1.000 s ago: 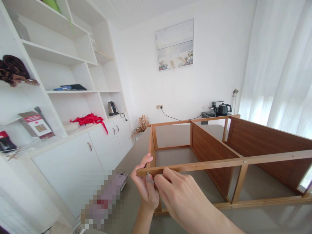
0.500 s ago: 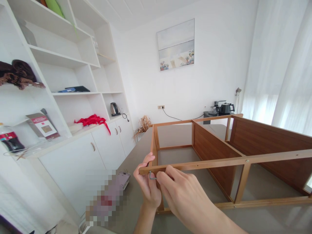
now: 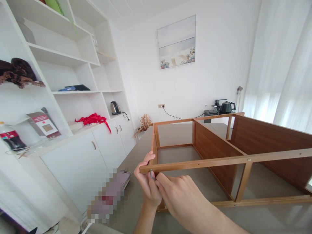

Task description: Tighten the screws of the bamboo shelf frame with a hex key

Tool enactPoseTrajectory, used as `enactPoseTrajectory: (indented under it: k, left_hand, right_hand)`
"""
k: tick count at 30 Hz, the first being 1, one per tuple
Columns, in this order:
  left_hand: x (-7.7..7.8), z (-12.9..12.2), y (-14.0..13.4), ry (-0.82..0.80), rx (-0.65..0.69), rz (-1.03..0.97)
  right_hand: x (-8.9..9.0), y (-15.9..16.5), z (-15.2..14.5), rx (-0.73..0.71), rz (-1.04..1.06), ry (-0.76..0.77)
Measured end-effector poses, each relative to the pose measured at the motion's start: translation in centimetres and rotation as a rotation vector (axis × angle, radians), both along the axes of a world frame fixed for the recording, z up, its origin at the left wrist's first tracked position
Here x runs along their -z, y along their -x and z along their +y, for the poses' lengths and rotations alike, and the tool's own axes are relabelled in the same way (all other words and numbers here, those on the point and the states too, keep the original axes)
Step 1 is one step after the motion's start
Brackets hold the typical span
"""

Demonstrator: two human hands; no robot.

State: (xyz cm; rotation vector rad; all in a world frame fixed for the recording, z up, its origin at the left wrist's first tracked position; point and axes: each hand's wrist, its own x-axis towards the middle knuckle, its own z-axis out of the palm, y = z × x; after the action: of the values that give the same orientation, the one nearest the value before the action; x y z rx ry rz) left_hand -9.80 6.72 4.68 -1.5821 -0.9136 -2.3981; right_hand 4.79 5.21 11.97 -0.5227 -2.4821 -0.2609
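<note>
A brown wooden shelf frame [image 3: 185, 165] lies on its side on the grey-brown table. My left hand [image 3: 147, 187] is wrapped around the frame's near left corner, fingers behind the rail and thumb in front. My right hand [image 3: 186, 195] pinches the arm of a small metal hex key [image 3: 151, 175]. The key's other end meets a screw head at the rail's end, just beside my left thumb. Part of the key is hidden by my right fingers. Further along the rail shows a bolt [image 3: 249, 160].
A phone [image 3: 124, 178] lies on the table [image 3: 136, 162] left of my hands, partly pixelated. White shelves and cabinets [image 3: 73, 162] line the left side. A coffee maker and black kettle [image 3: 227, 106] stand behind the frame at the right.
The hex key has turned slightly, its arm now pointing more downward, and my right hand has moved a little with it. My left hand keeps its hold on the corner.
</note>
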Motion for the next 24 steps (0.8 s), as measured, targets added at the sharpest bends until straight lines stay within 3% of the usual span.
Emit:
enactPoseTrajectory:
  k: [7,17,24]
  left_hand:
    - [-0.2,-0.1,-0.1,-0.006,-0.001,0.002]
    - [-0.2,0.1,-0.3,-0.013,0.026,-0.025]
    - [0.0,0.1,-0.2,-0.003,0.013,-0.005]
  right_hand:
    - [-1.1,-0.6,0.4,-0.055,-0.144,0.104]
    - [-2.7,-1.2,0.2,-0.117,-0.184,0.213]
    - [-2.2,-1.5,0.3,-0.090,-0.079,0.083]
